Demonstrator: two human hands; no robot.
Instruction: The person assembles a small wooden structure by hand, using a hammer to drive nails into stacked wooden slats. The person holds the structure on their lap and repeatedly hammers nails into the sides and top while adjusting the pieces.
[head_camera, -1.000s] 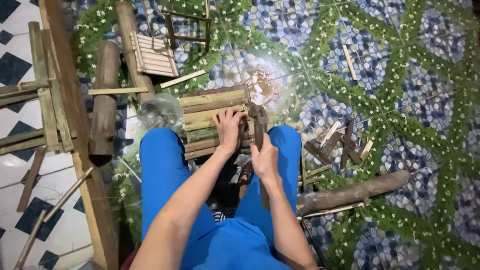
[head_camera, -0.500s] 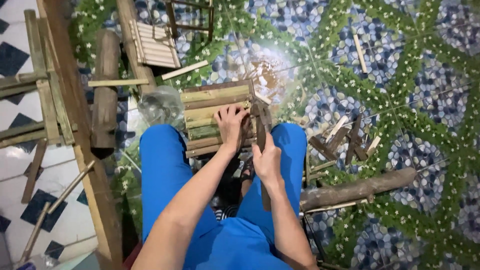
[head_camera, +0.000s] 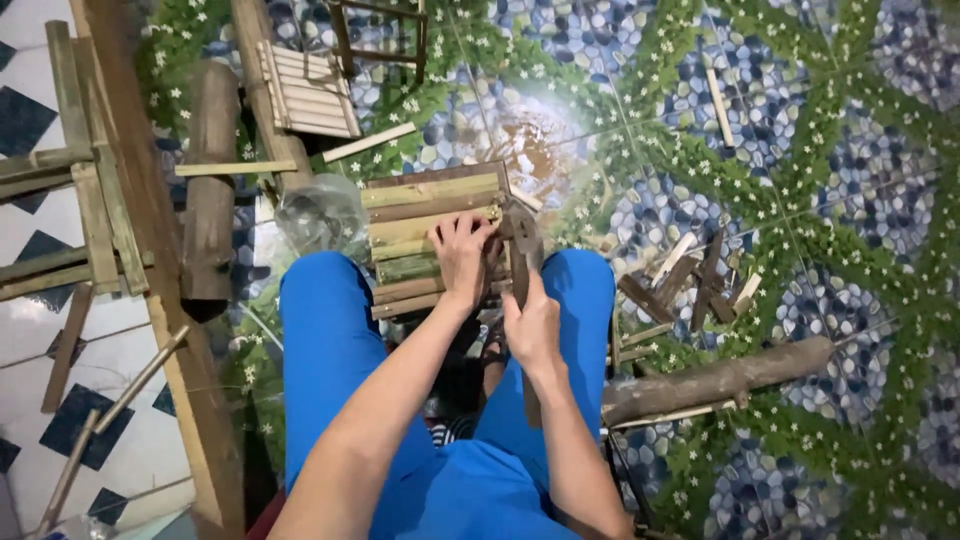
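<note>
The slatted wooden panel (head_camera: 430, 235), judged stiff and light, is pressed flat by the left hand (head_camera: 462, 255); a hammer (head_camera: 520, 250) is gripped by the right hand (head_camera: 532, 325).

Slatted panel (head_camera: 420, 215) partly under left hand (head_camera: 462, 255), tool head (head_camera: 520, 235) blurred (hammer-like)

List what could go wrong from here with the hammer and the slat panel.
1. The left hand presses the slat panel right beside the hammer held by the right hand; a missed blow could well hit the fingers.
2. The panel seems to rest across the blue-trousered knees, not on firm ground, so it may shift when struck.
3. Loose wood scraps lie by the right leg and could trip someone.
</note>
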